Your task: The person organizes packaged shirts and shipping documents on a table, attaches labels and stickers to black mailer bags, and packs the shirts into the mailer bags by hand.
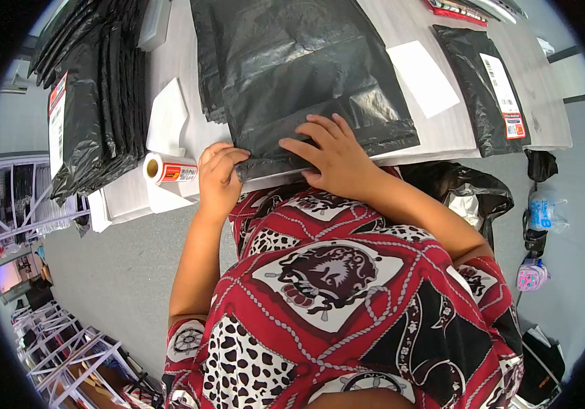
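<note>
A black plastic mailing bag point(299, 65) lies flat in front of me, on top of more black bags whose edges show at its left. At its near left corner, my left hand point(221, 174) has its fingers curled together over the edge, closed on the plastic. My right hand point(330, 153) rests with fingers spread on the bag's near edge, open and pressing on the surface. Just left of my left hand lies a roll of printed labels point(170, 170), its strip trailing over the table edge.
A tall pile of packed black bags point(95, 109) with shipping labels stands at the left. White paper point(423, 78) and a labelled black parcel point(483, 88) lie at the right. An opened black bag point(466, 191) is below the table edge. Racks point(81, 347) stand lower left.
</note>
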{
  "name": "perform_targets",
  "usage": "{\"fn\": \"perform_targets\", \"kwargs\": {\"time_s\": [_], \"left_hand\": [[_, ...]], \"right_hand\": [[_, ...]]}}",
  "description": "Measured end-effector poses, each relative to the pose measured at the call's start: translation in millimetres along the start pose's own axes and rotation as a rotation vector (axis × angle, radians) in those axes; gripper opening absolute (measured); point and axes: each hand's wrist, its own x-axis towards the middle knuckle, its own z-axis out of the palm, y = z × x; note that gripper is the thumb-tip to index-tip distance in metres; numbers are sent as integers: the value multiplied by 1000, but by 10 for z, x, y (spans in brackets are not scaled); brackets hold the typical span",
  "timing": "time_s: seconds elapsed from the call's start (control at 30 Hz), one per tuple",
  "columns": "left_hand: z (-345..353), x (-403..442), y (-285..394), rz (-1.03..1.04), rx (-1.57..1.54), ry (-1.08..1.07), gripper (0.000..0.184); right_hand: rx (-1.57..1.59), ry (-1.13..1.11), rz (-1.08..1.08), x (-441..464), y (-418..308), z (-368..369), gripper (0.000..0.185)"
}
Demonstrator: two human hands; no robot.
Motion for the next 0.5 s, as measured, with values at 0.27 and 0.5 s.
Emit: {"fn": "perform_targets", "kwargs": {"time_s": [0.27,0.5], "left_hand": [[60,-117,-81,-97,6,-56,21],[69,-113,-16,-242,150,-114,19]], "right_hand": [[-226,-24,281,-429,512,-429,61],[-18,194,453,-691,1129,-655,43]]}}
